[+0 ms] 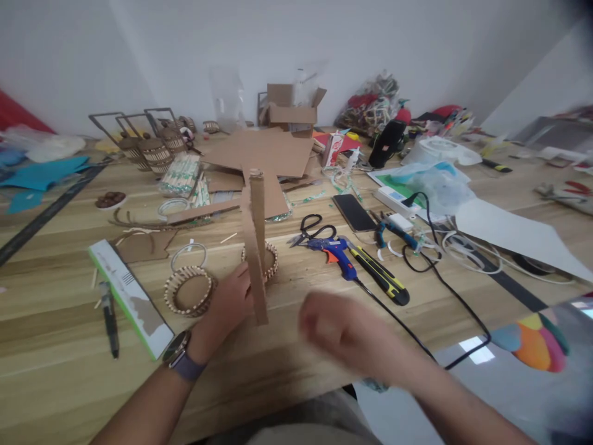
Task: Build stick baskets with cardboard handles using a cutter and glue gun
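Observation:
My left hand (231, 293), with a watch on its wrist, has its fingers closed at the lower part of a folded cardboard strip (257, 247). The strip stands tall and narrow, and its front leg hides some fingertips. Partly behind the strip sits a small round basket of wooden sticks (272, 262). A second stick-rimmed basket (171, 295) stands left of my left hand. My right hand (331, 327) is curled and blurred by motion, raised near the table's front edge; whatever it holds, if anything, is hidden. Beyond it lie a blue glue gun (340, 256) and a yellow-black utility knife (380, 275).
Black scissors (312, 230) and a phone (354, 212) lie ahead. The glue gun's black cord (467, 309) loops at right. A long white-green box (132, 296) and a black pen (110, 324) lie at left. Cardboard sheets (273, 148) and bucket-like crafts (155, 154) are behind.

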Available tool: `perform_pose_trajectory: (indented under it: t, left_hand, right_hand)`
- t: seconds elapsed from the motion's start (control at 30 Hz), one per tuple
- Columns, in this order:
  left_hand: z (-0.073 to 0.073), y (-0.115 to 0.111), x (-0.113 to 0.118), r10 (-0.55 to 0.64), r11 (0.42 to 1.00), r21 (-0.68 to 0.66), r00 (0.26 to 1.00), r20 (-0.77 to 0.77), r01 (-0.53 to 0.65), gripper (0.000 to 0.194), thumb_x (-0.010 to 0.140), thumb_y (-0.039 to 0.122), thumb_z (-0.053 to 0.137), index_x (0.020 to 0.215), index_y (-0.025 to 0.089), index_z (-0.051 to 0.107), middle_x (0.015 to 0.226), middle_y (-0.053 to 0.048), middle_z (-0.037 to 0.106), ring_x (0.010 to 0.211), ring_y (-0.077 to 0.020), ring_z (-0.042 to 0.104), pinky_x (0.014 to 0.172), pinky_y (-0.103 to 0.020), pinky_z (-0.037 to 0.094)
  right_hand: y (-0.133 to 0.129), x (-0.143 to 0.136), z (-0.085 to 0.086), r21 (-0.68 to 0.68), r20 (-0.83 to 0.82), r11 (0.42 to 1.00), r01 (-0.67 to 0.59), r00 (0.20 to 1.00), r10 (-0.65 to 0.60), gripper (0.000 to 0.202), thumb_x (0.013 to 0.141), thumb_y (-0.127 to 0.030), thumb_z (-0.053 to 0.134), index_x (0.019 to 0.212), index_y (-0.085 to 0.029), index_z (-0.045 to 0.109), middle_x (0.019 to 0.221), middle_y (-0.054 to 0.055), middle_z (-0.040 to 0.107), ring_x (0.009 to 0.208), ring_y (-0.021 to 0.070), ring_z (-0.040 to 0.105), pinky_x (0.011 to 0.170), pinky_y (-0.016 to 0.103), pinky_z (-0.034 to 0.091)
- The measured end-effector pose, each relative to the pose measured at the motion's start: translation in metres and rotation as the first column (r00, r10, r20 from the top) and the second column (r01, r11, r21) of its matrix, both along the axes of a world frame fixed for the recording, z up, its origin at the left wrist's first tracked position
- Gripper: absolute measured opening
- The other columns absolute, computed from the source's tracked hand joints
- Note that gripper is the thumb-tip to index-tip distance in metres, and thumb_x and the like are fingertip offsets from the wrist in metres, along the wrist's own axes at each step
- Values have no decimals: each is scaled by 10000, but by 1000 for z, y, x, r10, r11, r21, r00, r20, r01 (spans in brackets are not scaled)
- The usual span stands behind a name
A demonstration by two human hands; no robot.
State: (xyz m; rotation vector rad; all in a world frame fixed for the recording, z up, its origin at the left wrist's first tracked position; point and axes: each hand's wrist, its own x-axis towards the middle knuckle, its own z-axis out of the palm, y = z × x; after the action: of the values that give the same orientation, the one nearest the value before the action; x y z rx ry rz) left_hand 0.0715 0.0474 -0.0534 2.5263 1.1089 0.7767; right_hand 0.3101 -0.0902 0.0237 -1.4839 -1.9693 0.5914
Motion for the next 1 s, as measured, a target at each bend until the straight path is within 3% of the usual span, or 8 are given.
perform_pose_trajectory:
  t: [0.1, 0.13, 0.3, 0.47, 0.57, 0.67, 0.83, 1.0]
  left_hand:
    - [2, -2, 1, 20, 1000, 17, 999, -45, -19, 271, 1001, 254, 433, 838, 186, 637, 924, -88, 681, 889, -242, 657, 802, -377, 558]
    - [3, -3, 1, 31, 999, 21, 998, -57, -30, 266, 1000, 244, 436, 832, 185, 632, 914, -85, 677, 879, -240, 656, 795, -374, 555]
    - [3, -5, 3, 50, 998, 26, 998, -49, -49, 209, 989, 202, 464, 869, 182, 633, 963, -77, 687, 911, -230, 662, 818, -357, 551]
    - [2, -6, 4, 51, 998, 44, 999, -15, -51, 193, 989, 203, 483, 887, 179, 645, 977, -78, 695, 905, -228, 670, 804, -354, 562]
    - [1, -6, 4, 30, 998, 46, 999, 15, -30, 157, 979, 198, 509, 933, 179, 657, 987, -83, 705, 927, -235, 678, 823, -363, 567]
    - [2, -7, 6, 9, 998, 58, 996, 94, -15, 143, 975, 193, 525, 960, 187, 667, 1014, -81, 712, 941, -226, 684, 826, -354, 572]
    - [12, -14, 8, 24, 997, 63, 977, 212, -38, 181, 992, 202, 486, 1021, 209, 665, 1137, -90, 706, 1023, -210, 677, 856, -336, 565]
    - [25, -21, 3, 195, 969, 110, 961, 198, -220, 194, 996, 263, 441, 899, 209, 601, 772, -47, 670, 727, -205, 638, 634, -322, 508]
  right_hand:
    - [57, 47, -10, 70, 321, 909, 412, 853, -411, 277, 965, -331, 523, 782, -193, 678, 785, 84, 707, 713, 232, 652, 633, 334, 462]
    - [68, 60, -16, 77, 411, 879, 471, 788, -458, 255, 943, -344, 551, 799, -184, 689, 801, 110, 718, 732, 261, 663, 634, 347, 449]
    - [91, 77, -45, 2, 507, 871, 491, 751, -424, 257, 918, -387, 588, 940, -166, 717, 865, 136, 758, 762, 283, 696, 628, 335, 427]
    - [95, 68, -38, -104, 507, 850, 516, 763, -401, 224, 866, -355, 600, 891, -159, 706, 813, 126, 733, 732, 269, 676, 615, 319, 402]
    - [90, 67, -34, -182, 335, 811, 556, 810, -481, 235, 815, -385, 621, 899, -177, 689, 783, 87, 715, 714, 256, 656, 626, 320, 407]
    - [79, 59, -35, -245, -62, 820, 516, 836, -545, 289, 751, -443, 646, 919, -208, 648, 797, 43, 698, 703, 227, 626, 629, 312, 429]
    - [61, 36, -34, -306, -510, 849, 431, 679, -528, 285, 637, -393, 742, 820, -238, 587, 691, -31, 595, 651, 163, 538, 593, 264, 417]
    - [54, 26, -30, -448, -662, 859, 249, 553, -506, 325, 619, -403, 786, 855, -207, 679, 611, -39, 551, 557, 127, 467, 531, 249, 368]
